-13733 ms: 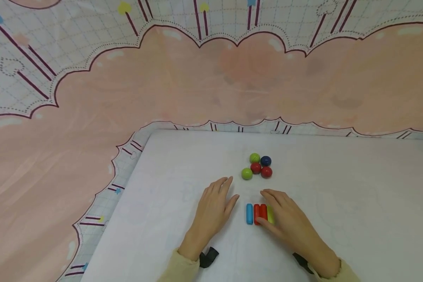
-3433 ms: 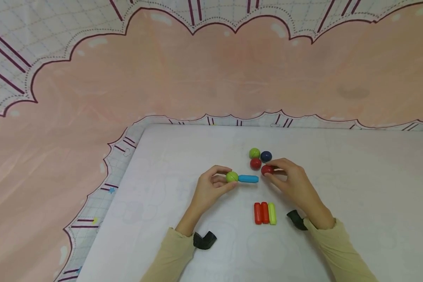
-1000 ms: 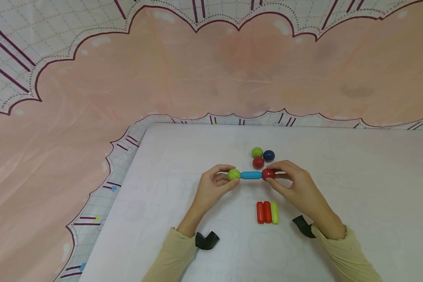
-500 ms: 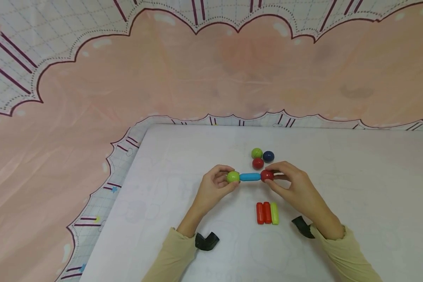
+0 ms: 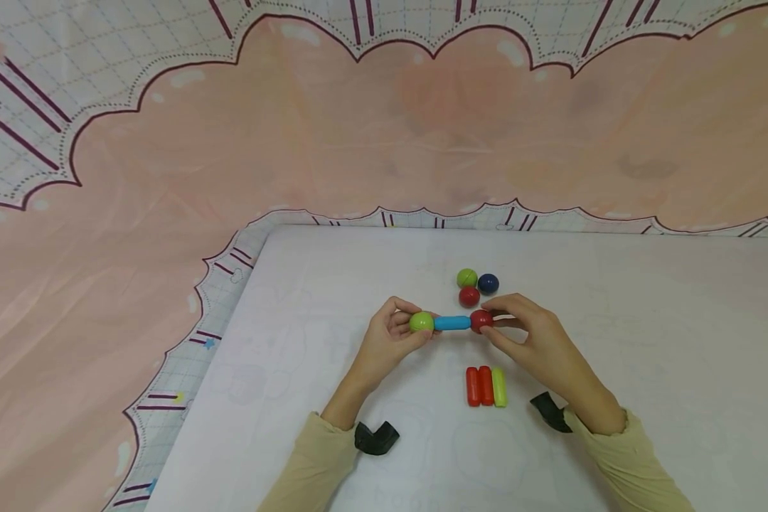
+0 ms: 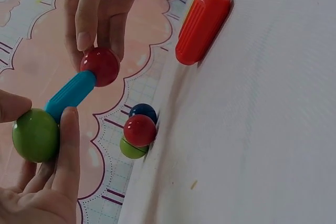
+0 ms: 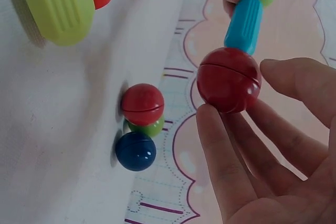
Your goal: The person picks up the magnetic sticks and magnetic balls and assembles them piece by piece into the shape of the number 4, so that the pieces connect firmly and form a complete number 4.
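Observation:
My left hand (image 5: 387, 341) pinches a green ball (image 5: 422, 322) between thumb and fingers. A short blue stick (image 5: 452, 323) runs from that ball to a red ball (image 5: 482, 321), the three in one line above the table. Thumb and fingers of my right hand (image 5: 531, 341) hold the red ball at the other end. In the right wrist view, the stick (image 7: 244, 24) meets the red ball (image 7: 229, 80) at its far side. The left wrist view shows the green ball (image 6: 35, 135) gripped at the stick's near end.
Behind the hands, a second green ball (image 5: 467, 278), a dark blue ball (image 5: 488, 284) and another red ball (image 5: 469, 296) lie clustered on the white table (image 5: 333, 270). Nearer, two red sticks (image 5: 479, 386) and a yellow-green stick (image 5: 499, 387) lie side by side.
Earlier the blue stick lay with the others and both balls sat in the cluster. The left hand then held green ball and stick; the right hand brought the red ball to its free end.

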Demonstrator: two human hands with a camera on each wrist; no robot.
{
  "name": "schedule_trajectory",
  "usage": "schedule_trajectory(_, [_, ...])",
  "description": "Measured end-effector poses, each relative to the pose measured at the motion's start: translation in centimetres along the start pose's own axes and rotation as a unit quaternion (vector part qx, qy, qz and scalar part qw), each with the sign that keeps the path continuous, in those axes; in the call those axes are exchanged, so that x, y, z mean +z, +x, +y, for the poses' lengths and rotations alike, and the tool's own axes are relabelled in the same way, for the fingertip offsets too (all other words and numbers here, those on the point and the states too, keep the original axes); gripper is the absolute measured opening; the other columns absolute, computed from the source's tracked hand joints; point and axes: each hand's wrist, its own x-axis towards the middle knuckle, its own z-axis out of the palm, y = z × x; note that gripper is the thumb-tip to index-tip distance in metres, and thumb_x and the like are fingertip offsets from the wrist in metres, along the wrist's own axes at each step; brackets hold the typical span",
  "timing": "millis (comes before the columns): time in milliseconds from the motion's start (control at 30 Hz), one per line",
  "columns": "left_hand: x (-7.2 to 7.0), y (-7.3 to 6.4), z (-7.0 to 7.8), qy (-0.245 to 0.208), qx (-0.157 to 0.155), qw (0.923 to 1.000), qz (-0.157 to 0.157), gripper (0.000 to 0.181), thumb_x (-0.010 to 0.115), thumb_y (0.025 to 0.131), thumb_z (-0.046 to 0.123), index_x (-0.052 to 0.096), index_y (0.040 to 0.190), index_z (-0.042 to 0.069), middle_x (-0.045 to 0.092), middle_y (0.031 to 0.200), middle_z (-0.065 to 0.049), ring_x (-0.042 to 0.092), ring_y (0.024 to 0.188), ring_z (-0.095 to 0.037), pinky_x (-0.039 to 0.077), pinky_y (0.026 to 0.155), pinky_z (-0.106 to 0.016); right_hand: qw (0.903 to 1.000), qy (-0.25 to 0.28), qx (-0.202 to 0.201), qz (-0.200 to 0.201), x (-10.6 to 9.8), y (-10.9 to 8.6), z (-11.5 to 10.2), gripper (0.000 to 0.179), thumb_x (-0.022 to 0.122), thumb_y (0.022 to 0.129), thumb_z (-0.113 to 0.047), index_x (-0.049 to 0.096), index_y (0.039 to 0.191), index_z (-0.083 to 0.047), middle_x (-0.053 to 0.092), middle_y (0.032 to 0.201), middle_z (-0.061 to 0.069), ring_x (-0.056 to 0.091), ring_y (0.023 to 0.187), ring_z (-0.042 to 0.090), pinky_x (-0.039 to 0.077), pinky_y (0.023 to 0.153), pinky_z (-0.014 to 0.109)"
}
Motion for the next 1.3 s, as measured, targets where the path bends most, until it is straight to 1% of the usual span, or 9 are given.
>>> schedule_trajectory(300, [-0.15,0.01,-0.1,-0.022,-0.005,0.9998,0.0,0.032,0.062,0.09,-0.01,0.044,0.116,-0.005,0.061,0.124,-0.031,0.071,0.093,-0.011,0.056,0.087,-0.026,0.9998,-0.009,0.012,-0.012,-0.17,0.0,-0.01,0.035,0.076,0.084,0.002,0.065,0.117,-0.002,0.065,0.114,0.009,0.066,0.105,0.026,0.056,0.085,0.048])
schedule_trajectory(400, [-0.24,0.02,-0.08,-0.025,-0.003,0.9997,0.0,0.036,0.061,0.09,-0.01,0.042,0.12,-0.007,0.063,0.12,-0.026,0.071,0.092,-0.011,0.056,0.088,-0.028,0.9996,-0.016,0.02,-0.016,-0.3,-0.03,-0.07,0.035,0.076,0.085,0.0,0.064,0.118,-0.002,0.065,0.115,0.011,0.065,0.106,0.028,0.056,0.086,0.048])
schedule_trajectory(533, [-0.3,0.05,0.02,-0.025,0.004,0.9997,0.0,0.041,0.062,0.09,-0.009,0.042,0.125,-0.009,0.064,0.112,-0.016,0.07,0.09,-0.013,0.057,0.088,-0.031,0.9993,0.005,0.019,-0.032,-0.18,-0.01,-0.19,0.034,0.075,0.086,-0.001,0.064,0.118,-0.002,0.065,0.115,0.011,0.066,0.105,0.026,0.056,0.086,0.047])
schedule_trajectory(667, [-0.29,0.04,0.01,-0.028,0.001,0.9996,-0.004,0.036,0.064,0.089,-0.009,0.044,0.119,-0.004,0.065,0.111,-0.013,0.071,0.091,-0.014,0.057,0.088,-0.032,0.9987,0.026,0.006,-0.045,0.12,0.06,-0.32,0.033,0.075,0.085,0.001,0.065,0.116,-0.003,0.065,0.111,0.006,0.067,0.101,0.021,0.057,0.086,0.044])
schedule_trajectory(867, [-0.21,-0.09,0.03,-0.047,-0.012,0.9988,0.004,0.033,0.061,0.091,-0.009,0.042,0.112,0.005,0.065,0.11,-0.008,0.072,0.092,-0.014,0.056,0.09,-0.032,0.9991,0.013,0.006,-0.041,0.19,-0.02,-0.33,0.034,0.075,0.085,0.001,0.065,0.117,-0.003,0.065,0.11,0.005,0.067,0.101,0.022,0.057,0.085,0.044])
schedule_trajectory(1000, [-0.22,-0.09,-0.03,-0.043,-0.012,0.999,0.009,0.034,0.062,0.09,-0.01,0.041,0.111,0.006,0.065,0.108,-0.005,0.071,0.09,-0.012,0.056,0.089,-0.03,0.9991,0.007,0.007,-0.04,0.12,-0.1,-0.3,0.035,0.076,0.085,0.001,0.065,0.117,-0.003,0.066,0.111,0.006,0.067,0.102,0.022,0.057,0.084,0.044])
schedule_trajectory(1100, [-0.21,-0.07,-0.05,-0.042,-0.005,0.9991,0.009,0.034,0.063,0.09,-0.01,0.041,0.114,0.0,0.067,0.105,-0.003,0.071,0.088,-0.011,0.056,0.087,-0.028,0.9991,0.008,0.008,-0.042,0.13,-0.14,-0.34,0.034,0.075,0.085,0.001,0.065,0.117,-0.003,0.066,0.111,0.007,0.068,0.101,0.023,0.057,0.084,0.044])
schedule_trajectory(1200, [-0.14,0.02,-0.19,-0.044,0.009,0.999,0.003,0.04,0.064,0.09,-0.009,0.04,0.122,-0.01,0.068,0.103,-0.008,0.072,0.09,-0.013,0.056,0.088,-0.03,0.9987,0.01,0.015,-0.048,0.2,-0.18,-0.4,0.033,0.075,0.085,0.001,0.065,0.117,-0.002,0.067,0.112,0.009,0.068,0.101,0.023,0.057,0.085,0.042])
schedule_trajectory(1300, [-0.07,0.17,-0.58,-0.029,0.013,0.9995,-0.001,0.047,0.066,0.091,-0.005,0.043,0.131,-0.012,0.068,0.105,-0.019,0.072,0.091,-0.013,0.056,0.089,-0.031,0.9975,0.008,0.029,-0.063,0.38,-0.23,-0.37,0.034,0.075,0.086,-0.001,0.065,0.118,-0.001,0.067,0.113,0.011,0.069,0.1,0.024,0.057,0.085,0.041])
